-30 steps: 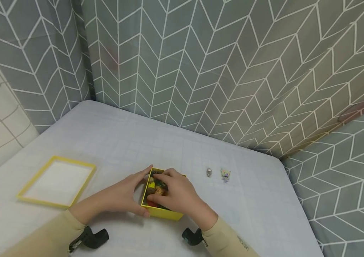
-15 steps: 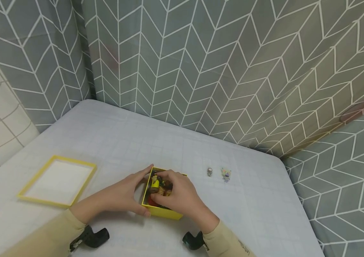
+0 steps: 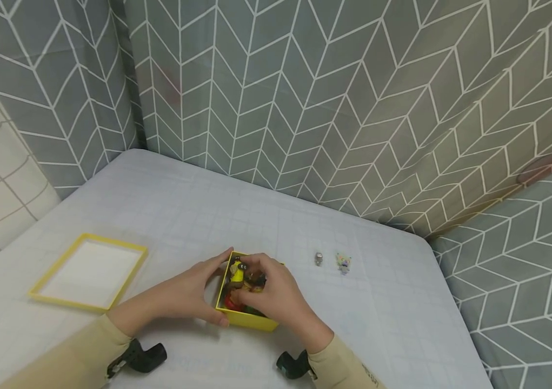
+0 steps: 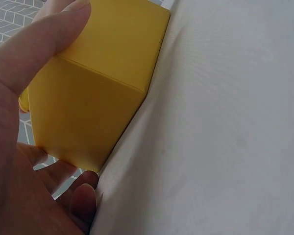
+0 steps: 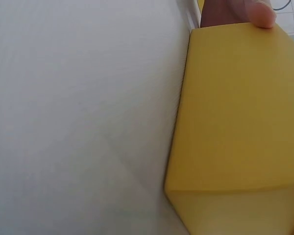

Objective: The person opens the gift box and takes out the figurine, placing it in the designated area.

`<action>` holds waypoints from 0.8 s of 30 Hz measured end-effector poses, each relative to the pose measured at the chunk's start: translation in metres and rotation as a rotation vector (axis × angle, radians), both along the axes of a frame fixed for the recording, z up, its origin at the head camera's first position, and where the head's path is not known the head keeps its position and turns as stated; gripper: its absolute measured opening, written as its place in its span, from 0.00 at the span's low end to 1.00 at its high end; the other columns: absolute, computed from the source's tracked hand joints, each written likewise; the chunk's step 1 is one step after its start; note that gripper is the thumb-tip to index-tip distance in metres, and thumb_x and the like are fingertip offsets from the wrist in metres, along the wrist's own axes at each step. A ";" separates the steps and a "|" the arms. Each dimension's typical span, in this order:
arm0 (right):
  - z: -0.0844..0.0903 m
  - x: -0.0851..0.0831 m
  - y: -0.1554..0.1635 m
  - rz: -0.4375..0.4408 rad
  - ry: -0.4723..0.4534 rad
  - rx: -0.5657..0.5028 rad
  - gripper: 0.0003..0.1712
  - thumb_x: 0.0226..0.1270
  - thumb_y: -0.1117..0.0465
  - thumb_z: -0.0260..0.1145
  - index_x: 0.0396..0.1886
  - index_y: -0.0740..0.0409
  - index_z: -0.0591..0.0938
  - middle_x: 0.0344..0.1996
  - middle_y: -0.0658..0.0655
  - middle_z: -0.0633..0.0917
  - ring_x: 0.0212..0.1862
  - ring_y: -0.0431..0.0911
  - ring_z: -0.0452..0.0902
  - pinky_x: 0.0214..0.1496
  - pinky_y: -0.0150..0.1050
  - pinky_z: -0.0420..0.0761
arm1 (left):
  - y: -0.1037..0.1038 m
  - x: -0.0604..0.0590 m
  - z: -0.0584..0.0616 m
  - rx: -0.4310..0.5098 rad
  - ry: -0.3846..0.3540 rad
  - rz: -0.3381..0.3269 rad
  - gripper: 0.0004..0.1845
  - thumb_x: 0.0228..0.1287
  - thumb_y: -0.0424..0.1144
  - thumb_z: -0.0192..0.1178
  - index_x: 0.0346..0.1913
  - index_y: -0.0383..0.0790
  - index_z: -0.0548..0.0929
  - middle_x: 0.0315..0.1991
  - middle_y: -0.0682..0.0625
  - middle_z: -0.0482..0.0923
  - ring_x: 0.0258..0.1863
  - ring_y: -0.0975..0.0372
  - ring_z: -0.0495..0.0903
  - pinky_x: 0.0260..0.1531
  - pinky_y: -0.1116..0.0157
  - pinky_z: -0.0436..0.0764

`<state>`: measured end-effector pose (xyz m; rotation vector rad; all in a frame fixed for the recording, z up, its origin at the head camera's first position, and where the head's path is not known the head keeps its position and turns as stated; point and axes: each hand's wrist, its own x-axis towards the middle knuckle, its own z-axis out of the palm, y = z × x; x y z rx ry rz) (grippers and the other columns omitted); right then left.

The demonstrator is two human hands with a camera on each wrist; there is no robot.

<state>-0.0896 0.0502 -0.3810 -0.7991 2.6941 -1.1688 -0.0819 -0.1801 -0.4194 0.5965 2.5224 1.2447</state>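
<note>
A yellow open-topped box stands on the white-covered table with several small toy figurines inside. My left hand grips its left end, thumb at the near corner and fingers round the far side. The left wrist view shows that thumb on the yellow wall. My right hand reaches into the box. Its thumb and index finger pinch a yellow figurine with a dark head. Below it in the box something red shows. My right hand covers the box's right half.
To the left lies a yellow-rimmed lid with a white inside, close to my left forearm. Right of the box are a small silver figurine and a pale multicoloured one. A grey patterned curtain hangs behind the table.
The yellow figurine has shifted up and slightly right within the box, and more of it shows. My right fingers have moved with it. The left hand keeps its hold on the box.
</note>
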 end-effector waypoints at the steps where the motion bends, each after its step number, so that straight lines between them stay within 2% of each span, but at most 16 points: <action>1: 0.000 0.000 0.000 0.001 0.001 -0.001 0.36 0.55 0.49 0.77 0.64 0.42 0.76 0.40 0.38 0.82 0.43 0.38 0.78 0.44 0.41 0.80 | 0.000 0.000 0.001 0.001 -0.001 0.000 0.75 0.30 0.71 0.77 0.80 0.51 0.43 0.71 0.48 0.62 0.72 0.53 0.57 0.67 0.43 0.59; 11: -0.002 -0.001 0.000 -0.013 0.009 0.009 0.38 0.55 0.45 0.78 0.66 0.39 0.75 0.39 0.37 0.81 0.44 0.40 0.78 0.43 0.38 0.78 | 0.000 0.000 0.002 -0.004 -0.006 0.002 0.75 0.30 0.71 0.77 0.80 0.53 0.44 0.73 0.46 0.59 0.72 0.52 0.57 0.67 0.42 0.60; 18: -0.003 -0.001 0.002 -0.019 -0.007 -0.013 0.37 0.55 0.46 0.77 0.65 0.39 0.74 0.37 0.36 0.83 0.45 0.38 0.79 0.47 0.43 0.79 | 0.001 -0.001 0.002 0.005 -0.011 0.002 0.75 0.30 0.70 0.77 0.80 0.51 0.44 0.72 0.46 0.60 0.71 0.52 0.59 0.67 0.42 0.60; 24: -0.001 -0.001 0.004 -0.002 -0.062 -0.058 0.38 0.55 0.48 0.78 0.65 0.37 0.73 0.38 0.39 0.83 0.43 0.41 0.80 0.42 0.38 0.81 | 0.001 0.000 0.002 -0.006 -0.017 0.008 0.75 0.29 0.71 0.77 0.80 0.53 0.43 0.69 0.48 0.65 0.72 0.52 0.57 0.67 0.41 0.59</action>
